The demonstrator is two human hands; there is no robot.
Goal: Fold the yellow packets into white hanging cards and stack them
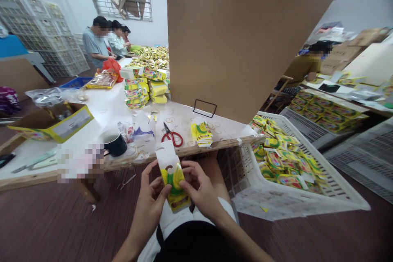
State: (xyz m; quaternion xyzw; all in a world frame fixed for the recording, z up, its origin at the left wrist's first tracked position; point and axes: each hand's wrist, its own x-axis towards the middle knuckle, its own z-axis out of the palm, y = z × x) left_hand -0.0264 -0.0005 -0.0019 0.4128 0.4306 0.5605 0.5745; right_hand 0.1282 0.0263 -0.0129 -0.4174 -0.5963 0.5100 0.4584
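Near the left corner of the table (pixel 104 110), an open cardboard box (pixel 50 125) lies with its flaps up. Its near side is yellow with a pale label (pixel 73 120), and the print is too small to read. What is inside is dark and hard to tell. Just right of it, by the near edge, stands a black mug (pixel 115 143), and you cannot see into it.

Your left hand (pixel 150 200) is below the near edge, over your lap. Its fingers are clamped on the left side of a packet (pixel 172 180) with the thumb across its face. The packet is a white card with a yellow and green picture, and it stands upright between your hands. No wording on it is legible. Your right hand (pixel 201 190) pinches the packet's right edge, its fingers closed on the card.

On the table above your hands lie red-handled scissors (pixel 172 136). Just right of them is a small stack of like packets (pixel 202 134), with loose rubber bands around it. Further back toward the far edge sit taller piles of yellow packets (pixel 144 88).

A large brown cardboard sheet (pixel 245 41) stands at the right edge, with a black wire stand (pixel 204 108) at its foot.

Right of the table, a white plastic crate (pixel 291 206) leans tilted against the table's edge. It holds a heap of yellow-green packets (pixel 282 159) that reaches up to its top end. Their lettering is blurred.
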